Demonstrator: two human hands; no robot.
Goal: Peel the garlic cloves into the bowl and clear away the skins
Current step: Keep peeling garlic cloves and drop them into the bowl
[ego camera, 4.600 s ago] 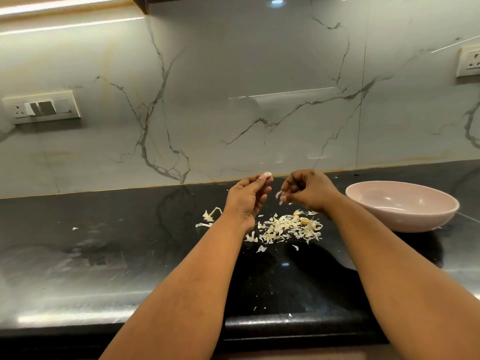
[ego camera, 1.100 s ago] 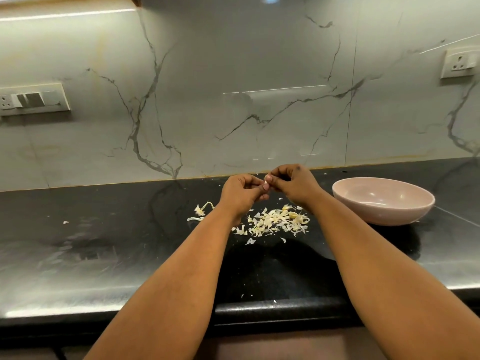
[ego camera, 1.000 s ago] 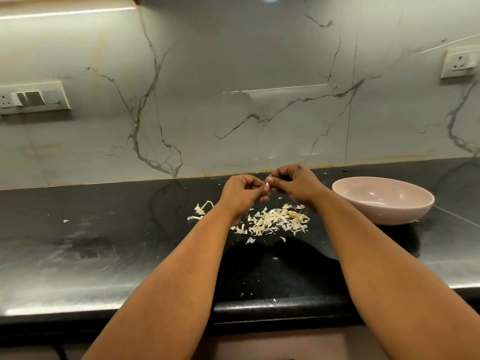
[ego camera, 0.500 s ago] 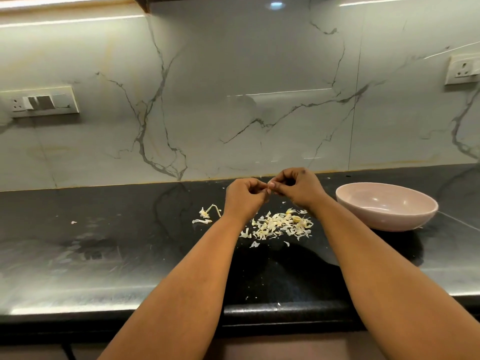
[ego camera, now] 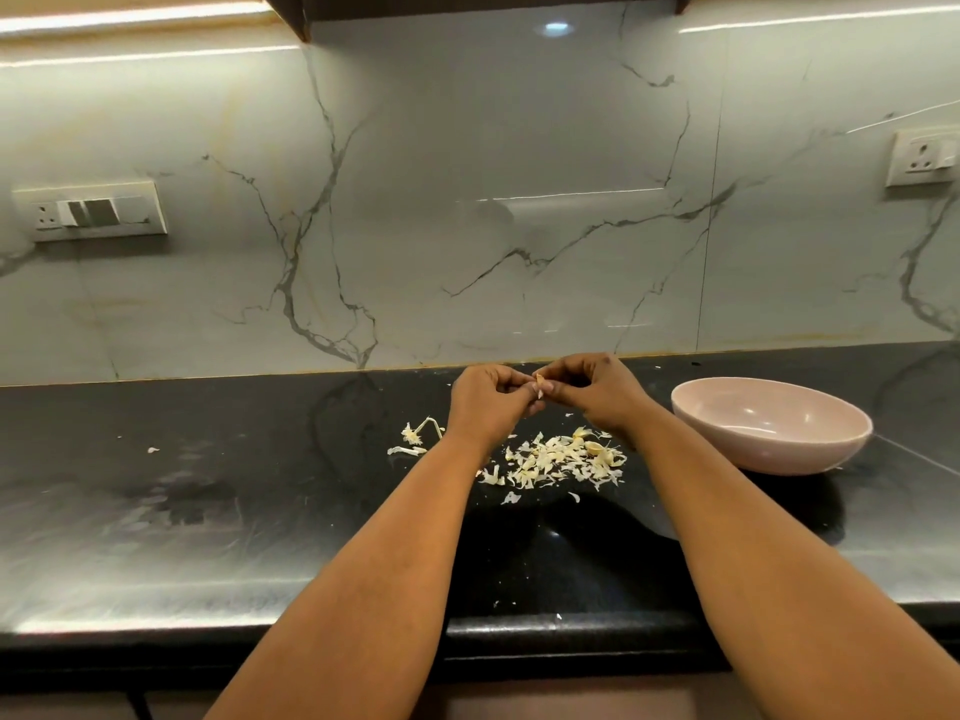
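A small pale garlic clove is pinched between the fingertips of both hands above the black counter. My left hand and my right hand meet with curled fingers around it. Below them lies a heap of whitish garlic skins, with what looks like a clove among them. A pink bowl stands to the right of my right hand; its visible inside shows nothing in it.
A garlic stem piece and a loose skin lie left of my left wrist. Tiny skin flecks dot the black counter. The marble wall behind carries a switch plate and a socket.
My hands came together from slightly apart and now both pinch the clove. Over the last second they have stayed joined, working at it; only the camera shifted.
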